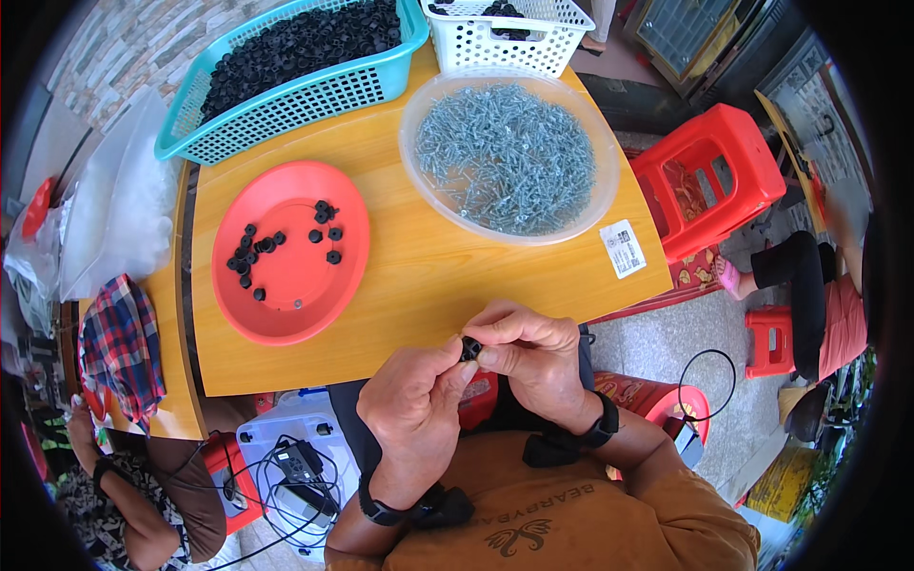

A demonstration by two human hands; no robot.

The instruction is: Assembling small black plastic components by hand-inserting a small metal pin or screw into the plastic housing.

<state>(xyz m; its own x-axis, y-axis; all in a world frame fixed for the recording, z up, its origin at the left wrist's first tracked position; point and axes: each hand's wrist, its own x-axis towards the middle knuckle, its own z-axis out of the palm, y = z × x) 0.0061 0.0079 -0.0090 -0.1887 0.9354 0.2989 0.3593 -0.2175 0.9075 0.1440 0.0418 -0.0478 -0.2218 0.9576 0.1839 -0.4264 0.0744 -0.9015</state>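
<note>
One yellow wood-look worktop takes up most of the view, and it's pretty loaded. Biggest thing up there is a teal slotted plastic basket along the far left, heaped with black plastic pieces. Next is a translucent round basin right of centre, full of silvery screws. Just past it, at the far edge, sits a white perforated basket with more black pieces inside. Then a round red plastic plate on the left, with a loose scatter of black knob-like bits plus a tiny greyish speck near its lower edge.

Hands next: left hand and right hand meet at the near edge, thumbs and fingertips pinched together on the same piece. A white printed sticker lies near the right edge. Smallest of the lot is that small black knob-like part, gripped right between both hands.
</note>
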